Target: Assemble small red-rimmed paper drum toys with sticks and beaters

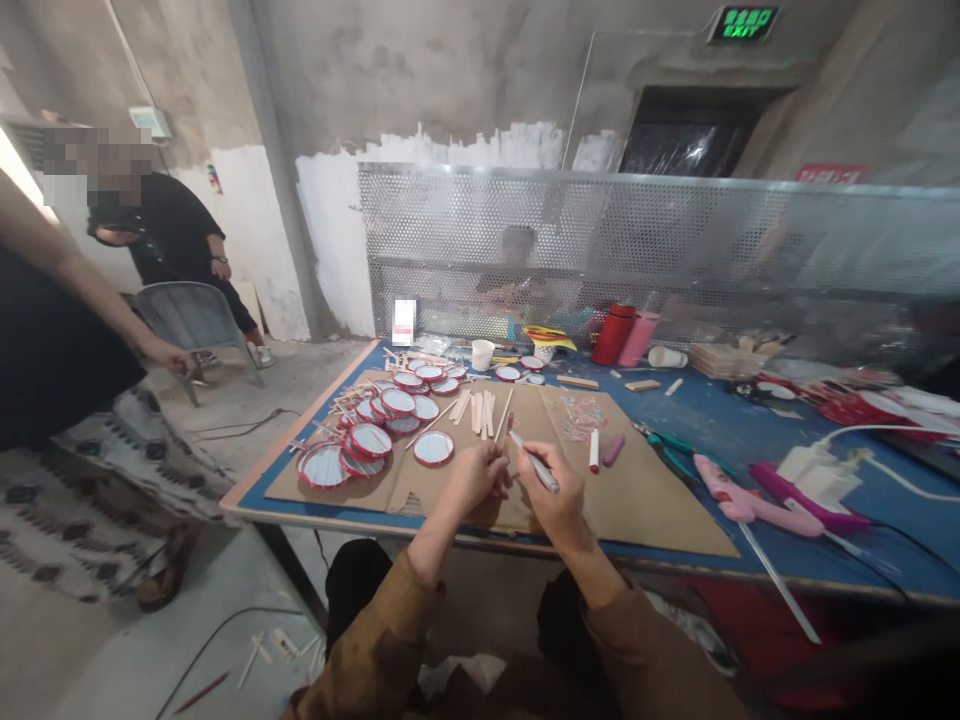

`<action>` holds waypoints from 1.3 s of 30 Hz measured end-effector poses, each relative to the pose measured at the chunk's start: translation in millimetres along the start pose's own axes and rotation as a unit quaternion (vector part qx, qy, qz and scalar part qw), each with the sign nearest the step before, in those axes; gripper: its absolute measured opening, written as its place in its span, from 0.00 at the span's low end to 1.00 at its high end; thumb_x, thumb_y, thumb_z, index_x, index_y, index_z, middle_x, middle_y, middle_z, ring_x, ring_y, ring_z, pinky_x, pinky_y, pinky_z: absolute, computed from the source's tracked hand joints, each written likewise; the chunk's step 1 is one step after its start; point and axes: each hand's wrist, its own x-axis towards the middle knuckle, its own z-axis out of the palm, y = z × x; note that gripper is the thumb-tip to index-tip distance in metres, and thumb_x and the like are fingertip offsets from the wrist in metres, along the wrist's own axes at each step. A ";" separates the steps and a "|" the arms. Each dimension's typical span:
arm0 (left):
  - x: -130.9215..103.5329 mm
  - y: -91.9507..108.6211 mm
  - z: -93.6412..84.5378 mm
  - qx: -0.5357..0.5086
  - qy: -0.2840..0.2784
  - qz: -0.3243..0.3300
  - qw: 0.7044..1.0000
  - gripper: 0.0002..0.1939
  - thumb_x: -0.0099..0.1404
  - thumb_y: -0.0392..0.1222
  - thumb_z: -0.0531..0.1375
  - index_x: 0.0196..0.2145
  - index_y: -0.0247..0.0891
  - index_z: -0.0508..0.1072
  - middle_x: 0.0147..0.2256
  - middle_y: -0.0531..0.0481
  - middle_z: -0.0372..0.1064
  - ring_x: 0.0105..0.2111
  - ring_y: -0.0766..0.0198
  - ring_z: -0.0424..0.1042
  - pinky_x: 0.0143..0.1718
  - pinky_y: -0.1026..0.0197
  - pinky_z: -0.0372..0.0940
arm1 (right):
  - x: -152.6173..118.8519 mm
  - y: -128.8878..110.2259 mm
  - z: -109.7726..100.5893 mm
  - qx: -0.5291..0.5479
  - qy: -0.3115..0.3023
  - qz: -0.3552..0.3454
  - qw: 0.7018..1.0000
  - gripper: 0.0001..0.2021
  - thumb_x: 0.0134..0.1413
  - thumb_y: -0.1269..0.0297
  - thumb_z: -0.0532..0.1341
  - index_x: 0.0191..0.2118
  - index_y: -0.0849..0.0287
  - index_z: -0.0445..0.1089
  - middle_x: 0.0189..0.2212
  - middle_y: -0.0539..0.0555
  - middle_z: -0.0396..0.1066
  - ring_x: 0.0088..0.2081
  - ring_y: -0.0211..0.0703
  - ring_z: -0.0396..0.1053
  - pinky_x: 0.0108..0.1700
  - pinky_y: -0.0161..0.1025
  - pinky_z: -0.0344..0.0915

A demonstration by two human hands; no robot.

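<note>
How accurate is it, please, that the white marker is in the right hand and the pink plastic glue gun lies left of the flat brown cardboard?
Only the side is wrong: the head view shows the glue gun lying right of the cardboard.

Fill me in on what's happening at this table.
Someone seated at the table works over a sheet of cardboard. Their right hand holds a white marker, and their left hand is close beside its tip, though what it pinches is hard to make out. Red-rimmed discs lie piled to the left, with wooden sticks and rubber bands beyond the hands. A pink glue gun lies to the right.
</note>
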 end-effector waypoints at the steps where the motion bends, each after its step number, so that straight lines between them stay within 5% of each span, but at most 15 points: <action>1: 0.0 0.1 0.0 -0.001 -0.001 -0.001 1.000 0.07 0.60 0.33 0.51 0.24 0.36 0.61 0.16 0.57 0.64 0.14 0.72 0.66 0.16 0.72 0.57 | -0.3 0.1 0.1 0.001 -0.002 0.001 1.000 0.05 0.56 0.65 0.58 0.37 0.59 0.69 0.28 0.53 0.74 0.29 0.38 0.71 0.34 0.34 0.68; 39: -0.9 -0.5 -0.3 0.008 0.010 0.011 1.000 0.06 0.58 0.34 0.51 0.24 0.37 0.62 0.16 0.57 0.64 0.15 0.70 0.66 0.16 0.71 0.58 | -2.2 3.4 1.6 -0.006 0.003 0.014 1.000 0.05 0.56 0.64 0.58 0.37 0.58 0.69 0.28 0.53 0.74 0.30 0.39 0.72 0.32 0.34 0.68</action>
